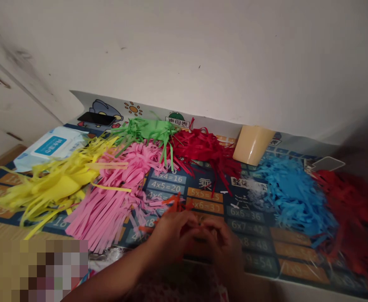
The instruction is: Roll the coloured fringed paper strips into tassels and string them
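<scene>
Near the front of the table mat, my left hand is closed around a bunch of orange paper strips, whose ends stick out behind and beside it. My right hand meets it, fingertips pinched together against the left fingertips. What lies between the right fingers is too small and dim to make out. Closest on the left is a pink fringed paper bundle, with a yellow one beyond it. Behind the hands lie a green bundle and a dark red one.
A blue bundle and a red bundle in clear plastic lie at right. A beige cup stands by the wall. Wet wipes and a phone sit at back left. The mat curls up the wall.
</scene>
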Demonstrator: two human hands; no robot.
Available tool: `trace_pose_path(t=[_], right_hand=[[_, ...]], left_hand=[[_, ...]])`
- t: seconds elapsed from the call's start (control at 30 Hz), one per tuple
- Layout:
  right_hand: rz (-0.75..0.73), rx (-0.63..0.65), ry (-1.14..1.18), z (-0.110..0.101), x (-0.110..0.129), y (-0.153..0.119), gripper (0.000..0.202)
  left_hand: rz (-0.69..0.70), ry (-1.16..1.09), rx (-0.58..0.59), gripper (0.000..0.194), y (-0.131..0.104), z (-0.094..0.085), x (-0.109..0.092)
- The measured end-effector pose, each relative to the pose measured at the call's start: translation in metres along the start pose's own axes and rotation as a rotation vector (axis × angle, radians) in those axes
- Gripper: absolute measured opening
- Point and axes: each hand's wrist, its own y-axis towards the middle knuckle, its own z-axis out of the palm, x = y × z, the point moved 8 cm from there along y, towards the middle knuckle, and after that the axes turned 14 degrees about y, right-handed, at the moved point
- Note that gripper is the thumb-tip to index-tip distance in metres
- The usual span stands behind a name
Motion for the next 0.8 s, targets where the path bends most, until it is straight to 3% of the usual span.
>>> trace_pose_path(t=[0.1, 0.2, 0.47, 0.63, 0.8], right_hand=[[0.066, 0.043, 0.025, -0.001, -0.005, 0.001, 0.019], [0.087, 0.047, -0.015, -0.005, -0.005, 0.002, 0.012], [-0.108, 0.039, -0.091, -0.004, 0.019, -0.003, 0.01], [-0.206, 0.019, -0.094, -0.008, 0.032, -0.003, 0.01], [-0.26, -0.028, -0.137, -0.008, 0.039, -0.011, 0.017]], left_hand=[[0.06, 0.026, 0.008, 0.01, 0.0, 0.001, -0.003], [0.156, 0.055, -0.041, 0.01, -0.001, -0.004, -0.01], [0.318, 0.06, -0.245, 0.013, -0.005, -0.016, -0.025], [0.542, 0.068, -0.313, 0.013, -0.013, -0.019, -0.042], [0.488, 0.151, -0.301, 0.013, -0.003, -0.01, -0.041]])
